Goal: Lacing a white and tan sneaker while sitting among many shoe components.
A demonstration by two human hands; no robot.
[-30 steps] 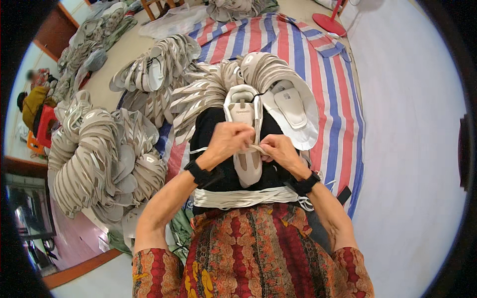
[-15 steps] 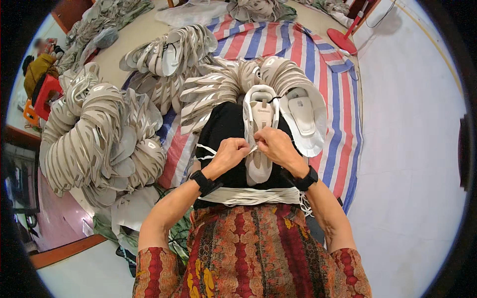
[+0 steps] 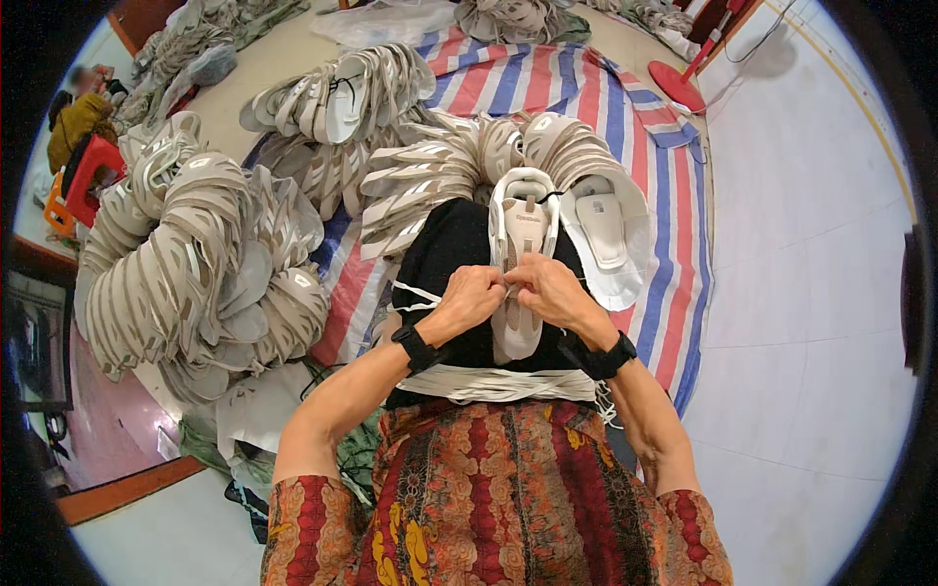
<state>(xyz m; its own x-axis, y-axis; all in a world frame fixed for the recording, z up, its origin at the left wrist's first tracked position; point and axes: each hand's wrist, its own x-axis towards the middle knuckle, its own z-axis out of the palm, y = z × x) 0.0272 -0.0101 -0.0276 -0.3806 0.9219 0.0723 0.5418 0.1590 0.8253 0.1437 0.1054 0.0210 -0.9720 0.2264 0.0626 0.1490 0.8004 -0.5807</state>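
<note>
A beige and white shoe upper (image 3: pixel 519 337) rests on the black cloth (image 3: pixel 445 239) over my lap, toe toward me. My left hand (image 3: pixel 473 296) is closed in a pinch at the upper's left edge. From the other side my right hand (image 3: pixel 552 292) pinches over the middle of the upper, its fingertips almost meeting the left ones. A short bit of white shoelace shows between the fingertips; most of it is hidden. Another loose white lace (image 3: pixel 418 294) sticks out left of my left hand. A bundle of white laces (image 3: pixel 498 384) lies across my waist.
Curved stacks of shoe uppers stand at the left (image 3: pixel 200 230) and just ahead (image 3: pixel 430 181). A striped sheet (image 3: pixel 660 234) covers the floor. A red round stand base (image 3: pixel 676 86) is at the far right, near the white wall (image 3: pixel 801 244). Another person (image 3: pixel 80 127) sits far left.
Both hands have drawn together over the shoe upper, my left one shifting right and upward. The view has shifted slightly.
</note>
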